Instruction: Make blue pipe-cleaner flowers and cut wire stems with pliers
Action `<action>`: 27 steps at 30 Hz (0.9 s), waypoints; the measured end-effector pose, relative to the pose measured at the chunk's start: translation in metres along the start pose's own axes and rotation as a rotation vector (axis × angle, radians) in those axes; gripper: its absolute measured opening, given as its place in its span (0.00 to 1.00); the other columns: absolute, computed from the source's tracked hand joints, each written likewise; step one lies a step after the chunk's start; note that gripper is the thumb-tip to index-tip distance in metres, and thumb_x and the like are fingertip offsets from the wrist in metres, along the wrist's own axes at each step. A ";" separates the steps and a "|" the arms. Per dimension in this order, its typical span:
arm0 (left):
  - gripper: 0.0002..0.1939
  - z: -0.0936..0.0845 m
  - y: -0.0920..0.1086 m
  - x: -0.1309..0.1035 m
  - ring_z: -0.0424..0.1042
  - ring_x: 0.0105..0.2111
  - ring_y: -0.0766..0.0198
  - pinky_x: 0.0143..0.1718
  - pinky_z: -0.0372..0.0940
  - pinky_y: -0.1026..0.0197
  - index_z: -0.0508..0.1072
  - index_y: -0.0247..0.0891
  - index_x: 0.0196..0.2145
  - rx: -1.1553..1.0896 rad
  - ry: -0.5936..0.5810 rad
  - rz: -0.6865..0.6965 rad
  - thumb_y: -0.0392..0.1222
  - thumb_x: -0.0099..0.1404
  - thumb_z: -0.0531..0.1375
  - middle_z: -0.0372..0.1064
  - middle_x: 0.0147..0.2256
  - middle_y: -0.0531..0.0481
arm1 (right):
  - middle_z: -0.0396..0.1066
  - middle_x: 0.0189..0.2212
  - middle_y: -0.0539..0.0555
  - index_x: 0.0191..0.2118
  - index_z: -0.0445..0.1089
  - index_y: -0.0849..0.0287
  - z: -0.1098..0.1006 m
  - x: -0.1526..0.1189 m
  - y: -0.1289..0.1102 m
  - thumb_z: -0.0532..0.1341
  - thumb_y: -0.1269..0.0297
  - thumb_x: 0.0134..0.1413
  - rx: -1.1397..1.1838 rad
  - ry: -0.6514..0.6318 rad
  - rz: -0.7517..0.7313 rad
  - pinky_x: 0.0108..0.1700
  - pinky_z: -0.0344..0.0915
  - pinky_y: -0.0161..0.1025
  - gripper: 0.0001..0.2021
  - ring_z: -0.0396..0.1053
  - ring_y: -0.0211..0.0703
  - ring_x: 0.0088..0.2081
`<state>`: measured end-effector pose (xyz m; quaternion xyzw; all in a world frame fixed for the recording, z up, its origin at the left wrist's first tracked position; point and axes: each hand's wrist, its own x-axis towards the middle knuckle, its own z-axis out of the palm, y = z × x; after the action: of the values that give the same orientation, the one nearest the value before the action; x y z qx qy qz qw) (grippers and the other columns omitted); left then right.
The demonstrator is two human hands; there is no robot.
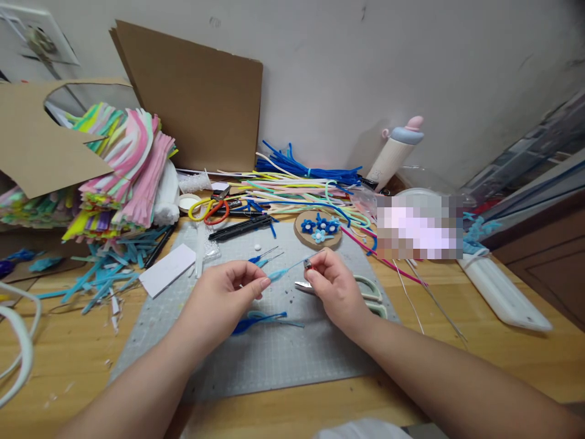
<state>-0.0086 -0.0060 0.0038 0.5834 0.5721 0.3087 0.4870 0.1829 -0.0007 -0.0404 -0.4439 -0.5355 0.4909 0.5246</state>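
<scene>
From here I can see pale letters on a black thing (233,205) by the red-and-yellow scissors (218,203), too small to read surely. The left hand (226,296) pinches a light blue pipe cleaner (277,275) between thumb and fingers, above the gray mat (274,360). The right hand (338,289) is curled round what looks like a lighter (307,264), its metal top beside the wire end.

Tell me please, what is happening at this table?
A person's left hand pinches a light-blue fuzzy piece, its thin stem pointing towards the right hand. The right hand grips a small metal-topped object close to that stem. Both hands are above a grey cutting mat. Beyond them, small blue flowers sit on a round brown base.
</scene>
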 end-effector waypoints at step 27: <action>0.12 0.002 0.001 -0.002 0.64 0.22 0.68 0.24 0.58 0.67 0.72 0.36 0.26 -0.028 0.002 0.020 0.49 0.54 0.61 0.67 0.22 0.53 | 0.62 0.24 0.45 0.31 0.60 0.55 0.009 -0.006 0.001 0.59 0.65 0.49 -0.036 -0.064 0.035 0.27 0.57 0.33 0.06 0.58 0.35 0.24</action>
<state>-0.0070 -0.0078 0.0043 0.5820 0.5624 0.3221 0.4912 0.1744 -0.0067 -0.0415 -0.4468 -0.5528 0.5042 0.4904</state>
